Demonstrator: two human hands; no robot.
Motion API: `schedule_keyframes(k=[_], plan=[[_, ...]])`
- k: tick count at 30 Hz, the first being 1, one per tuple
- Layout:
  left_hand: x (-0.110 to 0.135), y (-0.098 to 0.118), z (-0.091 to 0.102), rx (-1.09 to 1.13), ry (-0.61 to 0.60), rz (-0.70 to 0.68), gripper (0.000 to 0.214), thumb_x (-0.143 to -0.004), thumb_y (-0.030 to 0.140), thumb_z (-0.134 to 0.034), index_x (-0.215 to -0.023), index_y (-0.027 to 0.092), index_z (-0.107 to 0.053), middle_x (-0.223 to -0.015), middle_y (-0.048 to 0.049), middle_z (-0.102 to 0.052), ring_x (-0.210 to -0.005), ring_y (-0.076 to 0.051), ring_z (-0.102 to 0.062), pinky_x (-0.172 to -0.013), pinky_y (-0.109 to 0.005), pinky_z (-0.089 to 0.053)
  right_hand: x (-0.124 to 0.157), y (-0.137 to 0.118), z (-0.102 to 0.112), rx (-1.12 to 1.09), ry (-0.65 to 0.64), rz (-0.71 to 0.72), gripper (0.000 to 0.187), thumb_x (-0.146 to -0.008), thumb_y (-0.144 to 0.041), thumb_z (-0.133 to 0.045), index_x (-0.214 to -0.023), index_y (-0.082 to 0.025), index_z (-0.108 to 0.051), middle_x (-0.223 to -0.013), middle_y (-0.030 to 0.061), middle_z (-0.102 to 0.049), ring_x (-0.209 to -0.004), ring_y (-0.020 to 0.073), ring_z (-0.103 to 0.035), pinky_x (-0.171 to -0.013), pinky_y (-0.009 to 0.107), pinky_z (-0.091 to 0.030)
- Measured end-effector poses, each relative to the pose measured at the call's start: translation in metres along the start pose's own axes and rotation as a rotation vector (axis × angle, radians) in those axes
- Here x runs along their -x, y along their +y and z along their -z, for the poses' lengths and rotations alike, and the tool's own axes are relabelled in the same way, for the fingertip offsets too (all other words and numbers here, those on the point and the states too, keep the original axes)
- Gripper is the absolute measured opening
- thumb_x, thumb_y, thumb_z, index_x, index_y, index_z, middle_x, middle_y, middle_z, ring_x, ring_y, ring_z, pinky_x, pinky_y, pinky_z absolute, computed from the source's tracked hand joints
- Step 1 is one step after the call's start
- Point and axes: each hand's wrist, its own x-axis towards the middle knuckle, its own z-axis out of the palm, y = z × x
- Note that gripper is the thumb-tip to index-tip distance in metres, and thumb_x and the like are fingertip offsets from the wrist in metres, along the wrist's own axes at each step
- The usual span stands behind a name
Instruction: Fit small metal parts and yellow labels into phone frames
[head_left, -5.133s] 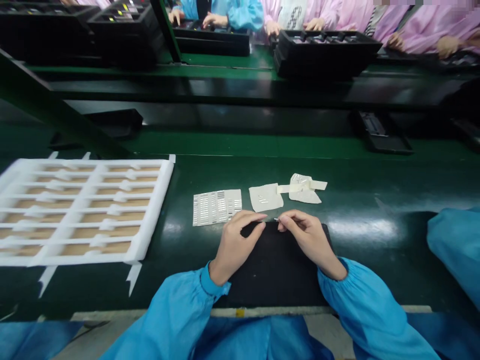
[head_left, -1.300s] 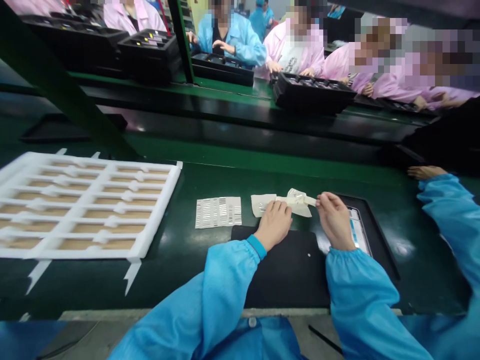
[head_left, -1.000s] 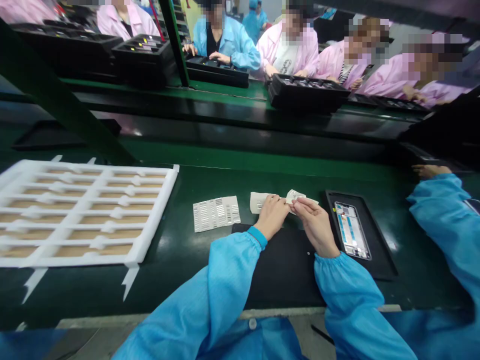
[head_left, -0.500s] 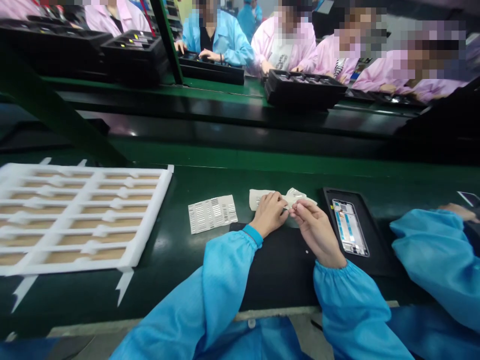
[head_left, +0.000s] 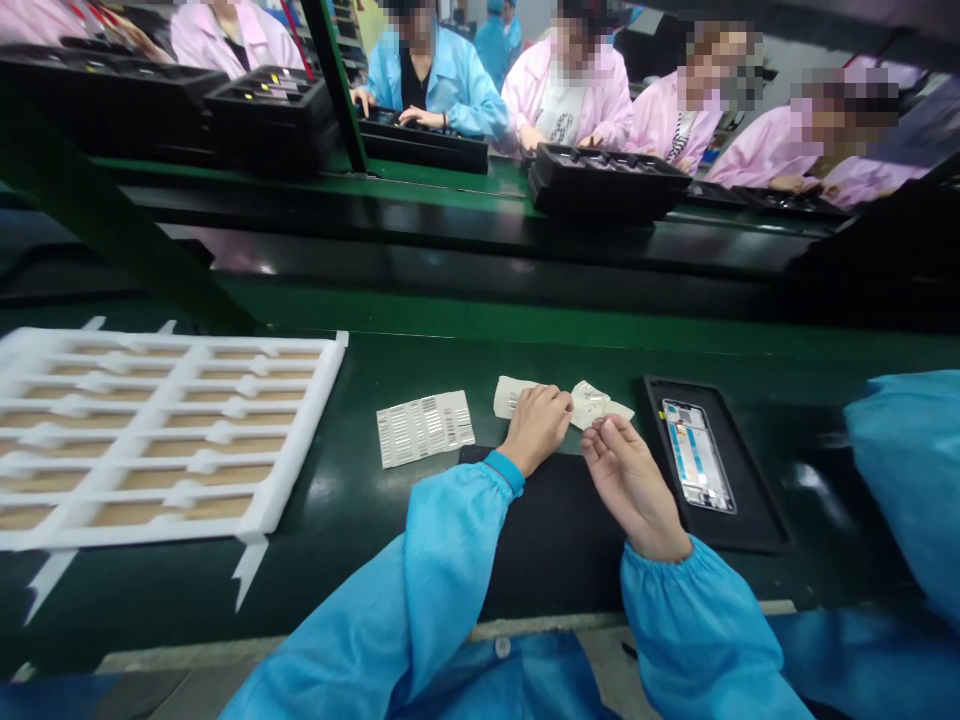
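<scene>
First, far left: a white foam tray [head_left: 300, 450], its lattice laid over tan card, sits on the green bench [head_left: 352, 580], with neither hand near it.

Next along: a card of small silver strips in rows [head_left: 424, 428] lies flat on the bench, just left of the left hand and not touching it.

Left hand: the left hand [head_left: 536, 430] rests palm down, its fingers [head_left: 544, 397] lying loosely together on a cream backing sheet [head_left: 510, 397], which sits on the bench just past the top edge of a black mat [head_left: 551, 540].

Beside it: a clear film piece [head_left: 592, 402] with a pale tab lies on the bench, just right of the left hand.

Right hand: the right hand [head_left: 636, 490] is raised over the mat, thumb and forefinger pinched narrow at the fingertips [head_left: 604, 427]; anything held there is too small to tell.

Just changed: the right hand has drawn back from the film piece and now stands apart from it, close below it.

Far right: a black tray [head_left: 757, 490] holds a phone panel [head_left: 697, 458], and beyond it bulges a co-worker's blue sleeve [head_left: 907, 480].
</scene>
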Motion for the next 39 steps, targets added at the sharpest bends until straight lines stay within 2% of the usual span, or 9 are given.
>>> schedule_keyframes(k=[6,9,13,16,21,24,27,33,39], plan=[[0.028,0.002,0.033,0.116,0.042,0.014,0.012,-0.097,0.022,-0.052,-0.103,0.021,-0.062,-0.1,-0.0019,-0.068,-0.097,-0.018,-0.062,-0.088,-0.032,-0.047,0.013,0.003,-0.012,-0.029,0.022,-0.009,0.022,-0.067,-0.03,-0.086,-0.079,-0.026,-0.069,-0.084,-0.0032,-0.068,-0.079,0.0123,-0.065,-0.079,0.029,-0.057],[0.045,-0.011,0.046,0.143,0.047,0.038,0.011,-0.096,0.022,-0.053,-0.102,0.02,-0.063,-0.1,-0.0021,-0.069,-0.097,-0.018,-0.063,-0.088,-0.033,-0.048,0.013,0.007,-0.015,-0.056,0.022,-0.045,0.023,-0.065,-0.028,-0.087,-0.08,-0.026,-0.07,-0.08,-0.0037,-0.067,-0.077,0.0113,-0.064,-0.078,0.028,-0.056],[0.059,-0.029,0.054,0.163,0.061,0.064,0.014,-0.093,0.02,-0.057,-0.104,0.02,-0.065,-0.113,-0.0057,-0.069,-0.113,-0.023,-0.06,-0.098,-0.04,-0.047,0.012,0.014,-0.016,0.009,0.016,-0.011,0.023,-0.066,-0.03,-0.086,-0.083,-0.026,-0.07,-0.079,-0.003,-0.068,-0.077,0.0134,-0.065,-0.08,0.032,-0.057],[0.067,-0.027,0.064,0.239,0.094,0.091,0.016,-0.096,0.023,-0.055,-0.107,0.021,-0.066,-0.117,-0.0057,-0.068,-0.115,-0.021,-0.06,-0.1,-0.038,-0.047,0.013,0.018,-0.017,0.139,0.04,0.118,0.021,-0.066,-0.029,-0.086,-0.081,-0.025,-0.071,-0.08,-0.0012,-0.07,-0.078,0.0159,-0.066,-0.08,0.035,-0.057],[0.079,-0.005,0.083,0.715,0.034,0.224,0.018,-0.095,0.032,-0.056,-0.102,0.022,-0.07,-0.103,-0.0033,-0.072,-0.099,-0.019,-0.066,-0.09,-0.031,-0.052,0.026,0.02,-0.02,0.458,-0.017,0.451,0.012,-0.073,-0.023,-0.081,-0.08,-0.029,-0.074,-0.08,0.0005,-0.073,-0.08,0.0206,-0.069,-0.075,0.038,-0.058],[0.083,-0.002,0.085,0.935,-0.054,0.269,0.022,-0.094,0.035,-0.056,-0.089,0.019,-0.07,-0.085,-0.0026,-0.072,-0.081,-0.017,-0.067,-0.076,-0.027,-0.053,0.034,0.021,-0.024,0.529,-0.07,0.505,0.019,-0.075,-0.019,-0.08,-0.088,-0.032,-0.074,-0.081,-0.0008,-0.074,-0.077,0.0204,-0.07,-0.074,0.038,-0.059],[0.084,-0.004,0.084,1.043,-0.079,0.307,0.024,-0.091,0.036,-0.059,-0.078,0.017,-0.067,-0.072,-0.001,-0.067,-0.069,-0.014,-0.063,-0.066,-0.024,-0.051,0.038,0.024,-0.027,0.527,-0.102,0.493,0.029,-0.074,-0.016,-0.08,-0.098,-0.032,-0.072,-0.081,-0.0014,-0.075,-0.077,0.0207,-0.072,-0.078,0.04,-0.06],[0.086,-0.005,0.083,1.0,0.013,0.348,0.019,-0.087,0.034,-0.065,-0.078,0.017,-0.07,-0.074,-0.0016,-0.069,-0.071,-0.015,-0.063,-0.068,-0.025,-0.05,0.038,0.025,-0.027,0.455,-0.159,0.357,0.05,-0.075,-0.018,-0.079,-0.119,-0.032,-0.059,-0.09,-0.0004,-0.076,-0.085,0.0212,-0.073,-0.082,0.042,-0.06],[0.088,-0.007,0.079,0.904,0.076,0.322,0.012,-0.087,0.029,-0.068,-0.082,0.019,-0.073,-0.079,-0.0009,-0.072,-0.076,-0.015,-0.065,-0.07,-0.024,-0.05,0.034,0.026,-0.023,0.488,-0.169,0.375,0.05,-0.077,-0.018,-0.079,-0.12,-0.03,-0.056,-0.09,-0.0002,-0.076,-0.085,0.0197,-0.073,-0.082,0.038,-0.06]])
